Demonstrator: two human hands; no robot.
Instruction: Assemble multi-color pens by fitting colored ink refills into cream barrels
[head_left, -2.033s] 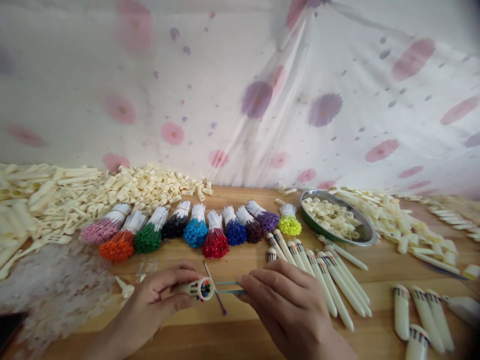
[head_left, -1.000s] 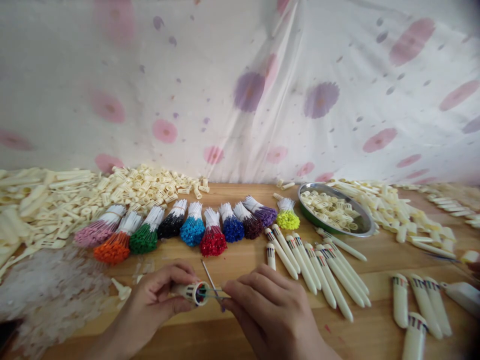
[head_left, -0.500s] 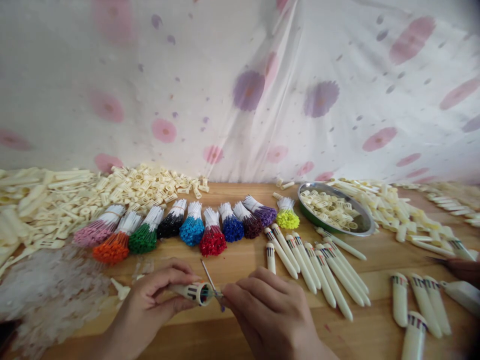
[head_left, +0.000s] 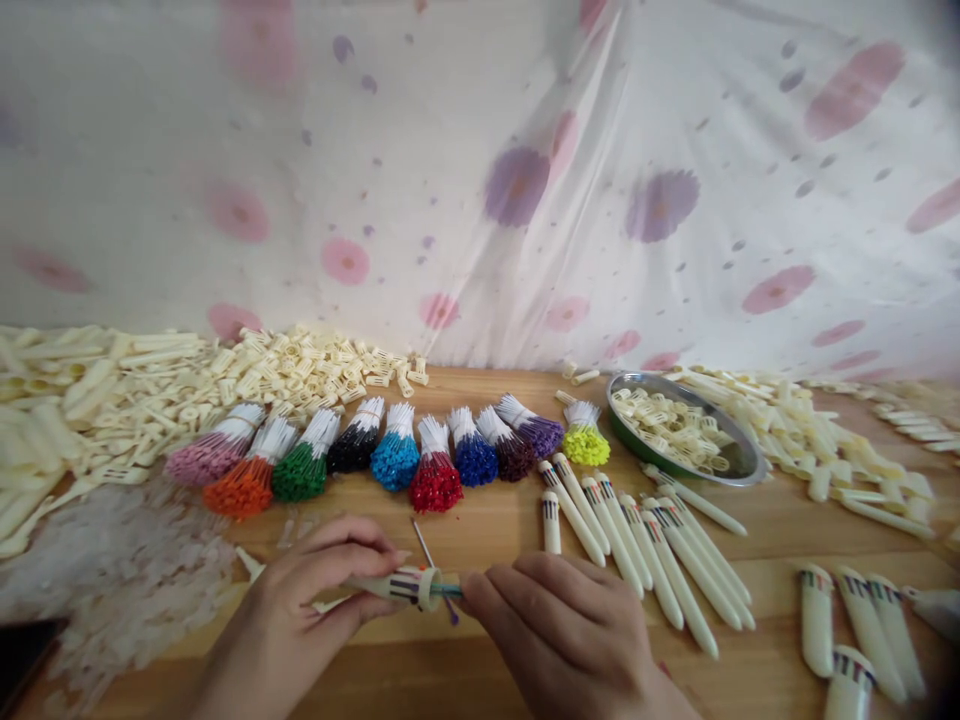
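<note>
My left hand [head_left: 330,590] is closed around a cream multicolor pen barrel [head_left: 409,585], its slotted open end pointing right. Dark and colored bits show in the slots. The fingers of my right hand [head_left: 562,625] pinch a thin teal pen refill [head_left: 448,590], whose other end sits in the barrel's opening. My right fingertips hide the refill's near end. Just behind, a loose refill with a purple tip [head_left: 453,612] lies on the wooden table [head_left: 420,665]. Beyond my hands stand bundles of refills, including red [head_left: 435,485], light blue [head_left: 394,460] and yellow [head_left: 586,445].
Finished-looking cream pens [head_left: 667,560] lie in a row at the right. Behind them is an oval metal dish [head_left: 739,465] of small slotted parts. Heaps of cream parts [head_left: 300,365] line the back left. Clear plastic pieces [head_left: 142,570] are piled at the left.
The teal refill now shows between the barrel and my right fingers, and the barrel's mouth has turned more sideways. The view has shifted slightly left. Another person's hand at the right edge is gone.
</note>
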